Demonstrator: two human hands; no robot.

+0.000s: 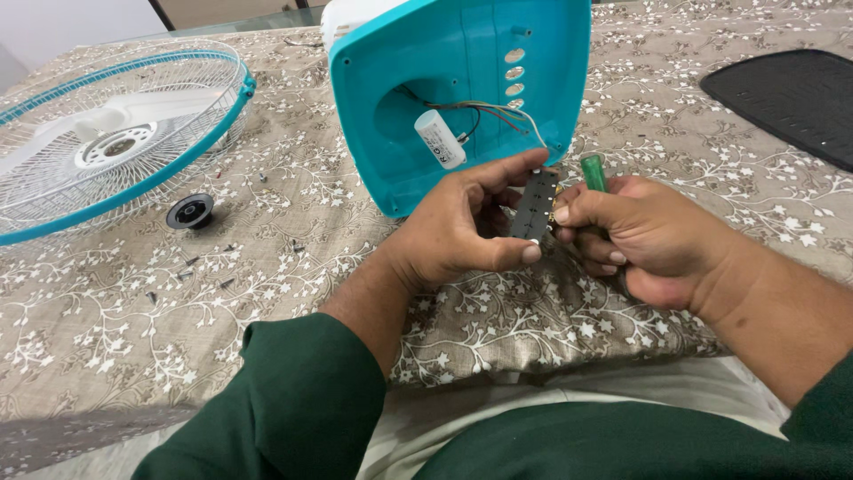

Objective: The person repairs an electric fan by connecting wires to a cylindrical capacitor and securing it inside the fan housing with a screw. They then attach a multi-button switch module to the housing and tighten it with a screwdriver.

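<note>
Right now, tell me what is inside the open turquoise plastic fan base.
Inside the turquoise plastic fan base: a white cylindrical capacitor and thin coloured wires running toward the dark switch strip. The recess behind the capacitor is shadowed.

A single view comes from a camera worn on the person's head, looking steeply down and forward across the lap. It sits close: the green sleeves fill the lower edge, and the left hand and right hand meet near the middle of the picture. The landmark is the turquoise fan housing, standing just beyond the hands at the top centre, its hollow side facing the camera. Left of the housing lies the fan grille, cut by the left edge. Right of it, a black mat runs off the right edge.
</note>
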